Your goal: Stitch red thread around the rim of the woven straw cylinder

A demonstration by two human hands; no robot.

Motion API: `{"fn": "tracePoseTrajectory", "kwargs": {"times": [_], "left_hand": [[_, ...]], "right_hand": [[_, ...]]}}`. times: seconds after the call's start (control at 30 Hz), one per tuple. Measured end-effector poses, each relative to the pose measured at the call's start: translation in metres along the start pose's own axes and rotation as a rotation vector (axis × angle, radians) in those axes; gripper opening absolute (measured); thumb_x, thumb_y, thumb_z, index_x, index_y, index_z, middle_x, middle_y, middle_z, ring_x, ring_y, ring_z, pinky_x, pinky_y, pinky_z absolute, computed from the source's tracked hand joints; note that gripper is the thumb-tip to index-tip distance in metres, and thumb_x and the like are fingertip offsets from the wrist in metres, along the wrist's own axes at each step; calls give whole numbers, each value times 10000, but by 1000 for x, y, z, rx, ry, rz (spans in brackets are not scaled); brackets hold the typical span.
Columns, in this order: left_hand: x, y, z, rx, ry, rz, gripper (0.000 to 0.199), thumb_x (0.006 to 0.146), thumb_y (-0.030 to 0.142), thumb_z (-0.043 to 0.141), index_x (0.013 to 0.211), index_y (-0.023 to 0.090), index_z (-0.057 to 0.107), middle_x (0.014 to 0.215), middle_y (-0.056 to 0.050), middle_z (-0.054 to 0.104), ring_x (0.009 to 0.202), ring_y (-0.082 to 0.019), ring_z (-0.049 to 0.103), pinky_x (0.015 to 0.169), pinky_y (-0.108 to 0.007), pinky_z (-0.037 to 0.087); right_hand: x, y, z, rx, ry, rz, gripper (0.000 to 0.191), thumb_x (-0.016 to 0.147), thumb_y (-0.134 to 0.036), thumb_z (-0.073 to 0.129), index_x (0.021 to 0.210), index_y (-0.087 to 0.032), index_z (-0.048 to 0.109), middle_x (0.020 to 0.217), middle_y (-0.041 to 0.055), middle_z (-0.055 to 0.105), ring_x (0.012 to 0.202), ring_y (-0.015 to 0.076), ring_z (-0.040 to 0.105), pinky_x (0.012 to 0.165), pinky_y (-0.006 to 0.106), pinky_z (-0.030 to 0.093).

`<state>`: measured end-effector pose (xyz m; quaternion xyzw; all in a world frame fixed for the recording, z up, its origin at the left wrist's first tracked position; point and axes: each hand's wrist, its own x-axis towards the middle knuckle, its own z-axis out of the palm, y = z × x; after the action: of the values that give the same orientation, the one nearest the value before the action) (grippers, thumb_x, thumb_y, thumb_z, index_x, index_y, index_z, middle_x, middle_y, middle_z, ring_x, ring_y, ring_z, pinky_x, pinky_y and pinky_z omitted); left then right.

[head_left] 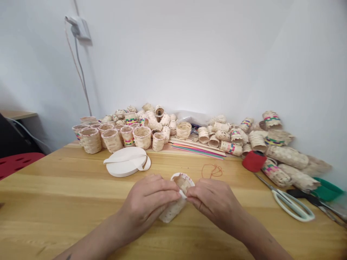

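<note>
A small woven basket lies tilted on the wooden table between my hands, its mouth facing away from me. White tape with red stitching runs along part of its rim. My left hand pinches the rim from the left, fingers closed over the edge. On the other side, my right hand grips the near right part of the rim between thumb and fingers. An orange-red thread lies loosely curled just beyond my right hand. A flat roll of white tape rests beyond my left hand.
Several finished-looking baskets with stitched rims stand at the back left. More woven baskets are heaped along the wall. Coloured strips lie at centre back. White-handled scissors, a red spool-like object and a green container sit at right.
</note>
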<state>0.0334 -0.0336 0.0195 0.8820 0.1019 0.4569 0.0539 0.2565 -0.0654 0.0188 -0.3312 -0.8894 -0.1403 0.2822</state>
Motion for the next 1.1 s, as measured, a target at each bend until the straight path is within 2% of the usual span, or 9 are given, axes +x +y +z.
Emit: {"fn": "tracePoseTrajectory", "kwargs": {"times": [0.17, 0.3, 0.5, 0.57, 0.7, 0.8, 0.9, 1.03, 1.1], "left_hand": [[5, 4, 0, 7, -42, -55, 156, 902, 130, 510, 927, 164, 660, 880, -73, 683, 774, -153, 603, 674, -250, 466], [7, 7, 1, -36, -94, -137, 180, 921, 160, 482, 874, 161, 656, 828, -58, 649, 764, -144, 595, 671, -221, 460], [9, 7, 0, -115, -181, -230, 178, 912, 140, 473, 840, 159, 634, 823, -44, 614, 767, -144, 565, 669, -217, 432], [9, 7, -1, -114, -187, -240, 182, 910, 137, 469, 825, 159, 629, 815, -41, 608, 761, -144, 560, 660, -215, 423], [9, 8, -2, -99, -173, -267, 185, 914, 154, 469, 835, 165, 635, 811, -36, 608, 749, -141, 562, 651, -212, 425], [7, 10, 0, -81, -152, -270, 181, 911, 158, 478, 836, 163, 643, 803, -38, 616, 737, -139, 568, 645, -213, 443], [5, 9, 1, -70, -126, -231, 175, 911, 170, 495, 894, 175, 669, 822, -42, 645, 758, -140, 598, 671, -218, 473], [2, -1, -5, -62, -21, -221, 272, 925, 161, 476, 1162, 204, 603, 1066, -80, 670, 993, -177, 617, 842, -277, 493], [2, -8, -8, -73, -12, -217, 304, 941, 144, 433, 1199, 212, 580, 1146, -88, 650, 1059, -181, 597, 880, -301, 481]], "right_hand": [[-3, -2, 5, -2, -70, 19, 368, 1021, -312, 303, 783, -200, 559, 679, -12, 600, 613, 134, 523, 575, 282, 311], [0, -5, 4, 43, -42, 21, 326, 1002, -287, 334, 793, -197, 568, 676, -11, 618, 597, 137, 526, 567, 275, 326], [4, -7, 5, 71, -35, 8, 347, 972, -230, 361, 689, -185, 556, 611, -3, 588, 550, 133, 493, 536, 269, 318], [3, -6, 4, 98, -23, 10, 309, 972, -249, 386, 744, -180, 584, 639, 0, 601, 577, 137, 506, 550, 266, 330], [1, -5, 2, 173, 84, 41, 215, 969, -334, 466, 946, -181, 615, 726, 11, 637, 637, 139, 538, 573, 252, 354], [2, -7, 5, 205, 98, 67, 252, 986, -331, 435, 888, -190, 619, 687, 3, 625, 616, 132, 536, 559, 246, 352], [3, -7, 7, 232, 58, 100, 320, 1004, -339, 380, 843, -181, 608, 684, 2, 624, 614, 124, 545, 567, 233, 374], [3, -2, 4, 207, 15, 95, 379, 1015, -348, 333, 807, -175, 598, 678, 2, 618, 613, 123, 542, 576, 231, 373], [3, 1, 2, 210, -10, 80, 381, 1018, -342, 323, 805, -176, 593, 685, 0, 615, 620, 125, 532, 578, 233, 363]]}}
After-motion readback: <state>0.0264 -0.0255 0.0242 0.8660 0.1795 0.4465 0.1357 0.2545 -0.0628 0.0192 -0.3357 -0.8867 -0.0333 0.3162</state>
